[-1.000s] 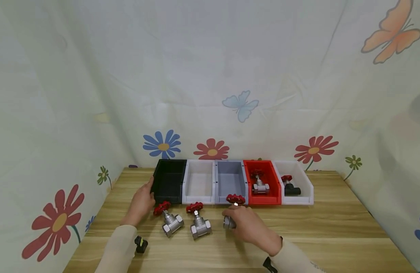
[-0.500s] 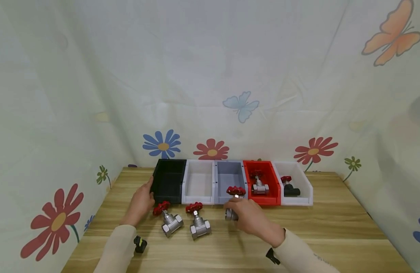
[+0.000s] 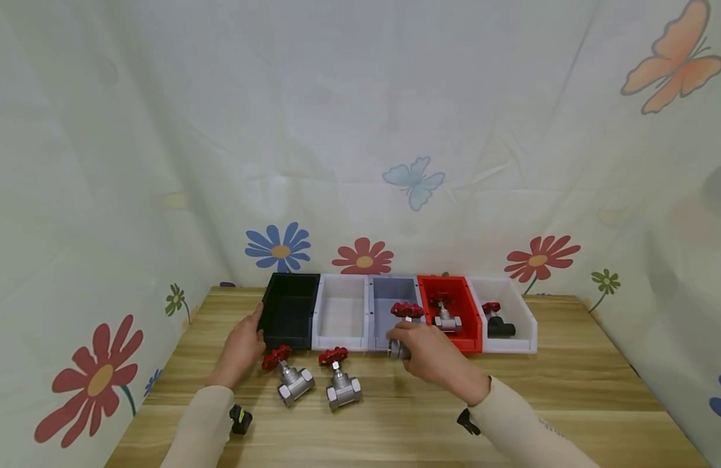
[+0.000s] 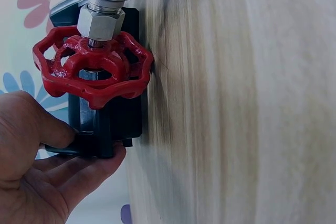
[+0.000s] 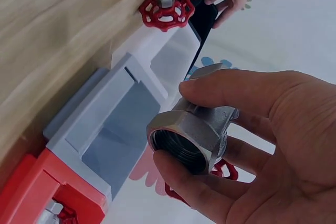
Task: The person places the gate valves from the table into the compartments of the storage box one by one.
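Observation:
My right hand (image 3: 430,354) grips a metal gate valve with a red handwheel (image 3: 407,310) by its silver body, held at the front of the grey bin (image 3: 395,292). In the right wrist view, thumb and fingers wrap the threaded valve body (image 5: 189,129). My left hand (image 3: 243,348) holds the left side of the black bin (image 3: 290,331); the left wrist view shows thumb and fingers pinching its wall (image 4: 100,142). Two more valves lie on the table before the bins, a left valve (image 3: 296,380) and a middle valve (image 3: 344,390).
Beside the black bin stand a white bin (image 3: 340,342), the grey bin, a red bin (image 3: 454,344) with a valve (image 3: 446,322) in it, and another white bin (image 3: 526,341) holding a dark-bodied valve (image 3: 500,326). A patterned curtain (image 3: 313,130) hangs behind the wooden table (image 3: 582,377).
My right hand has raised the valve from the table and moved it forward to the grey bin's front edge. My left hand stays on the black bin.

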The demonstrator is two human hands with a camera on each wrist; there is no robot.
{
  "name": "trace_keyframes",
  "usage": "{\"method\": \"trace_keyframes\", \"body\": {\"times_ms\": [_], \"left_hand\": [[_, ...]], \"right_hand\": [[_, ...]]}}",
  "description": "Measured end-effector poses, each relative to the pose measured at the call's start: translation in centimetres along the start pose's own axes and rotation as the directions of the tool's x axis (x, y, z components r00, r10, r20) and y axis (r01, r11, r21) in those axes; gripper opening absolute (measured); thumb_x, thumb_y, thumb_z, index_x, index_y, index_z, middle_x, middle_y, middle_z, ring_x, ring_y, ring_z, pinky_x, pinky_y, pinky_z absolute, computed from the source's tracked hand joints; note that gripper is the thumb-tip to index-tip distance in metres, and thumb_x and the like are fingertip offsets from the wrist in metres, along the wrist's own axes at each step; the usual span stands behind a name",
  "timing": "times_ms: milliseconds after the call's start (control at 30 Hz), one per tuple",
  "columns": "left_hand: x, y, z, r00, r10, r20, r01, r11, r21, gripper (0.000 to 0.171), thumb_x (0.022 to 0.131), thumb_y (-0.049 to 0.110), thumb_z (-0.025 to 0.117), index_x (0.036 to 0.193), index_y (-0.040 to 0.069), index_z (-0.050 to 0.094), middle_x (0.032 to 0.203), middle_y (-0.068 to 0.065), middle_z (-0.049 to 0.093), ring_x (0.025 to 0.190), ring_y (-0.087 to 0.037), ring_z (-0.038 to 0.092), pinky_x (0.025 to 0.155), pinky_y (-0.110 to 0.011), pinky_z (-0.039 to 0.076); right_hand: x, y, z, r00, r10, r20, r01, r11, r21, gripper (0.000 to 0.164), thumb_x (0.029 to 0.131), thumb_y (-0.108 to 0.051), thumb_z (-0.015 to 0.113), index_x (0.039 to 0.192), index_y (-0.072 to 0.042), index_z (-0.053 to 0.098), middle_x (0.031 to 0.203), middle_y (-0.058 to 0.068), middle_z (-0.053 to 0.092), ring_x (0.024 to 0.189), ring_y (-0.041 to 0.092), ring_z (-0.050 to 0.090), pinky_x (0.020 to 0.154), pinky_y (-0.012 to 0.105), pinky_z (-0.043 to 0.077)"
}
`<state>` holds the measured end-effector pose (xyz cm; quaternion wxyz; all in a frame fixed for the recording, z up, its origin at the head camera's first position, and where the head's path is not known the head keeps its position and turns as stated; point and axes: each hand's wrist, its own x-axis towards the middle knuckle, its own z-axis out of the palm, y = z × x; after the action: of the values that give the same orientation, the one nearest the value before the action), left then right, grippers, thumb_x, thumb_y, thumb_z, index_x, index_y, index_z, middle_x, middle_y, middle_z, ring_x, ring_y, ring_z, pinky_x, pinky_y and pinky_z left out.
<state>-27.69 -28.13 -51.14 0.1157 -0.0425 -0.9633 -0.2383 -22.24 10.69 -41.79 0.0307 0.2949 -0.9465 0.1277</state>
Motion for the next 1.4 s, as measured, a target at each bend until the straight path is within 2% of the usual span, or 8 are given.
{"method": "trace_keyframes", "body": {"times_ms": [233,533,733,1067,1400], "left_hand": [[0.0,0.0,-0.1,1.0,0.005,-0.008,-0.005,1.0,-0.009,0.064,0.091,-0.002,0.052,0.15,-0.007,0.029,0.127,-0.037,0.056,0.109,-0.048,0.06,0.093,-0.058,0.049],[0.0,-0.1,0.2,1.0,0.0,-0.005,0.0,1.0,-0.008,0.064,0.091,-0.002,0.054,0.15,-0.007,0.03,0.127,-0.037,0.057,0.11,-0.048,0.06,0.094,-0.058,0.049],[0.2,0.0,0.1,1.0,0.005,-0.006,-0.005,1.0,-0.016,0.063,0.092,-0.002,0.052,0.15,-0.007,0.029,0.131,-0.037,0.054,0.114,-0.049,0.058,0.096,-0.058,0.048],[0.0,0.0,-0.1,1.0,0.007,0.002,-0.007,1.0,-0.016,0.064,0.091,-0.003,0.053,0.15,-0.008,0.03,0.129,-0.037,0.055,0.112,-0.048,0.059,0.095,-0.058,0.048],[0.0,0.1,-0.1,1.0,0.006,0.002,-0.006,1.0,-0.012,0.063,0.091,-0.003,0.053,0.15,-0.008,0.03,0.131,-0.037,0.054,0.114,-0.048,0.058,0.096,-0.058,0.048]], "right_hand": [[0.9,0.1,-0.5,0.999,-0.002,-0.036,0.002,1.0,-0.008,0.045,0.077,-0.008,0.081,0.12,-0.016,0.07,0.121,0.003,0.069,0.104,0.018,0.066,0.086,0.037,0.059],[2.3,0.4,-0.7,0.998,0.027,-0.055,-0.028,0.999,-0.015,0.045,0.079,-0.008,0.078,0.122,-0.016,0.069,0.123,0.002,0.068,0.098,0.015,0.067,0.084,0.036,0.059],[3.3,0.4,-1.2,0.996,0.047,-0.072,-0.048,0.999,-0.01,0.046,0.078,-0.01,0.079,0.122,-0.017,0.069,0.125,0.001,0.068,0.105,0.018,0.066,0.088,0.038,0.058],[4.9,0.9,-0.9,0.995,0.088,-0.05,-0.087,0.996,0.019,0.047,0.08,-0.008,0.077,0.125,-0.016,0.068,0.125,0.003,0.067,0.104,0.019,0.065,0.086,0.036,0.059],[6.2,1.7,-0.1,0.992,0.121,-0.028,-0.12,0.992,0.028,0.048,0.081,-0.004,0.075,0.127,-0.014,0.067,0.129,0.004,0.066,0.113,0.023,0.063,0.092,0.04,0.056]]}}
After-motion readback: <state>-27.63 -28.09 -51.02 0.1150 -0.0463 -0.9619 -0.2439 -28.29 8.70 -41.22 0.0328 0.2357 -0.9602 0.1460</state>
